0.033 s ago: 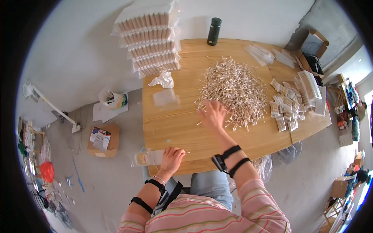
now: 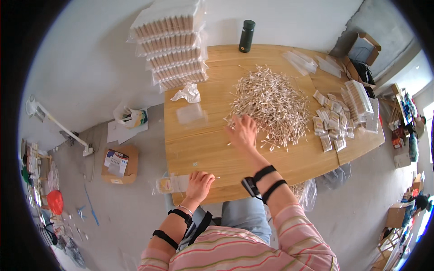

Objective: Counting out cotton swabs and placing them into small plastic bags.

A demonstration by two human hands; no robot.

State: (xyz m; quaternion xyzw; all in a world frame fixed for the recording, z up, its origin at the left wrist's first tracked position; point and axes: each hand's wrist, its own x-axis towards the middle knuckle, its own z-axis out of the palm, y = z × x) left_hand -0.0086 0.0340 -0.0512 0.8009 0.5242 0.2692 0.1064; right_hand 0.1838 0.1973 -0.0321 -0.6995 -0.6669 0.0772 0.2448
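Observation:
A big loose heap of cotton swabs (image 2: 271,104) with pale sticks and white tips covers the middle of the wooden table. My right hand (image 2: 244,132) reaches to the heap's near left edge, palm down, fingers somewhat apart and bent onto the swabs; whether any lie beneath the fingertips is hidden. Close to the table's front edge, my left hand (image 2: 199,184) is closed around cotton swabs, one white tip (image 2: 218,177) poking out at its right. Beside that hand, a clear plastic bag (image 2: 166,184) with a yellowish print lies across the table corner.
Stacked bags of swabs (image 2: 174,49) rise at the back left, near crumpled white plastic (image 2: 187,93) and flat clear bags (image 2: 191,114). A dark green bottle (image 2: 247,36) stands at the back. Small filled packets (image 2: 332,119) lie at right. A cardboard box (image 2: 129,169) sits on the floor.
My right hand has shifted very slightly at the heap's edge, its fingers a little more bent. The whole view has moved a touch; my left hand keeps its grip.

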